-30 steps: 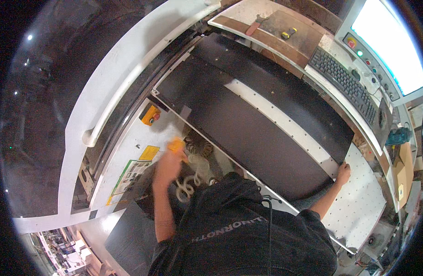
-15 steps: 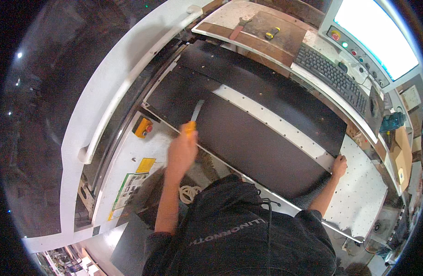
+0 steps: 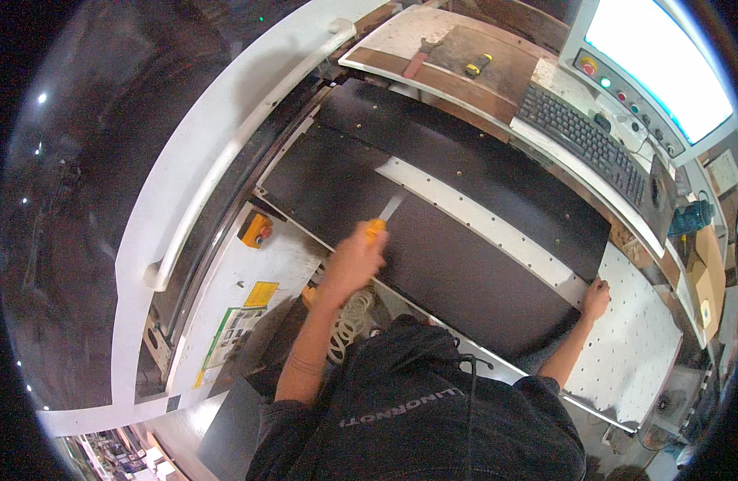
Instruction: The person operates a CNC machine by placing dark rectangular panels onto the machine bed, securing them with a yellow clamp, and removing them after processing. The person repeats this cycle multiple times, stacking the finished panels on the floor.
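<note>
Jutting beyond left fingers (image 3: 375, 249): yellow-handled blade (image 3: 392, 208), over dark sheet (image 3: 465, 264).

On the shelf (image 3: 509, 68) along the far side lie a wrench (image 3: 422, 58) with a reddish handle and a small yellow-and-black tool (image 3: 479, 65), and near them a black keyboard (image 3: 581, 140) sits beneath a glaring screen (image 3: 666, 60). To the left, a yellow stop-button box (image 3: 256, 230), a yellow label (image 3: 262, 294) and a green-edged notice (image 3: 233, 333) are mounted on a white panel (image 3: 293, 255), near a curved white rail (image 3: 200, 196). Low in shadow is a pale coil (image 3: 351, 321), probably hose, while brown cardboard (image 3: 707, 280) stands at the far right.
</note>
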Action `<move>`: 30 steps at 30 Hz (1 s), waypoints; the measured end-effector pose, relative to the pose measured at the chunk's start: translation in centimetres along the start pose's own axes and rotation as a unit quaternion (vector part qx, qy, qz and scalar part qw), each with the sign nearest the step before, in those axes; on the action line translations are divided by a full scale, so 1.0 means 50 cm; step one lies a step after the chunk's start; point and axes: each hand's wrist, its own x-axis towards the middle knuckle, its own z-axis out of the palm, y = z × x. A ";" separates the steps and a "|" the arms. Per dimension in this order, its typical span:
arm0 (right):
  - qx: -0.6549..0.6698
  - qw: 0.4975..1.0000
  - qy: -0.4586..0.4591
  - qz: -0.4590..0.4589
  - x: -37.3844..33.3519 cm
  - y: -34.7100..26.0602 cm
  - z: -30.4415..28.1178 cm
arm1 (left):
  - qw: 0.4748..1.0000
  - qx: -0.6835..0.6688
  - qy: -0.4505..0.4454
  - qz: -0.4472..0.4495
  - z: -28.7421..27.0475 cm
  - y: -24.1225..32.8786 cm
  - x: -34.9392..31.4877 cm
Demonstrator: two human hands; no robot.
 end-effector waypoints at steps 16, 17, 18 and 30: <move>0.004 1.000 0.008 -0.022 0.015 0.012 0.017 | 0.959 0.096 -0.259 -0.068 -0.100 -0.085 -0.218; 0.017 0.999 0.007 -0.033 0.021 0.029 0.021 | 0.979 0.144 -0.139 -0.049 -0.102 -0.107 -0.223; 0.030 0.999 0.007 -0.044 0.029 0.047 0.023 | 0.981 0.189 -0.016 -0.031 -0.115 -0.145 -0.223; -0.047 0.995 -0.057 -0.067 0.237 -0.061 0.097 | 0.775 -0.005 0.631 0.042 -0.521 -0.196 -0.325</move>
